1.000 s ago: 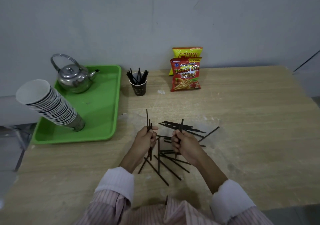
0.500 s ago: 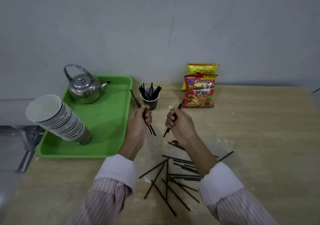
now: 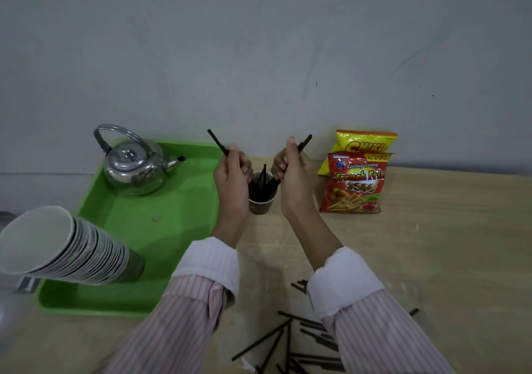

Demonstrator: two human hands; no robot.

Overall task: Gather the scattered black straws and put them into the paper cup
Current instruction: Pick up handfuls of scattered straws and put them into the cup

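A small dark paper cup (image 3: 260, 205) stands on the wooden table near the wall, with several black straws inside. My left hand (image 3: 232, 179) is just left of the cup, closed on black straws (image 3: 218, 142) whose upper ends stick out above the fist. My right hand (image 3: 295, 173) is just right of the cup, closed on black straws (image 3: 304, 144) whose lower ends reach into the cup's mouth. Several loose black straws (image 3: 288, 342) lie scattered on the table near the bottom edge, partly hidden by my right sleeve.
A green tray (image 3: 149, 229) left of the cup carries a steel kettle (image 3: 135, 166) and a leaning stack of paper cups (image 3: 63, 247). Two snack bags (image 3: 355, 182) stand right of the cup against the grey wall.
Both hands moved from the straw pile up and forward to either side of the cup, carrying their straws. The right hand's straws now dip into the cup.
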